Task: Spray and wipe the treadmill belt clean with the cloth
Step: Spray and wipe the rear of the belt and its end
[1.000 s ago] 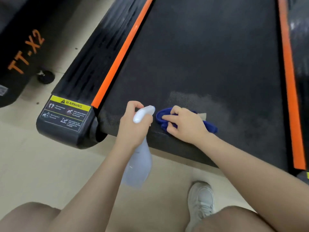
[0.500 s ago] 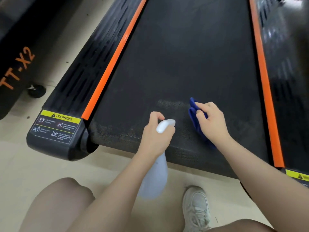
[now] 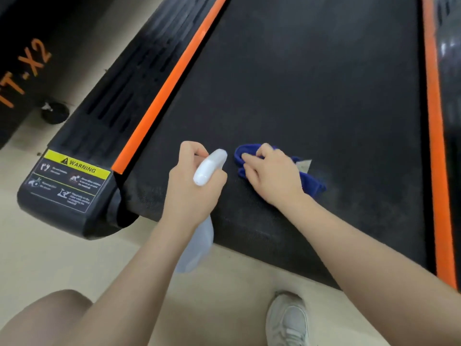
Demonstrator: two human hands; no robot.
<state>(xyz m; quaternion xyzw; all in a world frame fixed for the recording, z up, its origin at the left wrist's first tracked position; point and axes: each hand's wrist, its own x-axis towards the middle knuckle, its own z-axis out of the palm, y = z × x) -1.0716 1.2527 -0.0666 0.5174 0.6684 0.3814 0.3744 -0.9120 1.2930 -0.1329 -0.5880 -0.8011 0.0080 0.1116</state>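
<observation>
Blue cloth (image 3: 309, 182) lies bunched on the near belt (image 3: 311, 83), right hand (image 3: 272, 176) fingers curled on it for wiping; left hand (image 3: 192, 188) grips the spray bottle (image 3: 209, 166), nozzle aimed far, likely ready to wet more.

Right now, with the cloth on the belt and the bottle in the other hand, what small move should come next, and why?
Probably sweep the right hand sideways toward the right orange strip, pressing the blue cloth along the belt. A pale hazy patch shows just right of the cloth. The left hand grips the spray bottle, so it can wait.
</observation>
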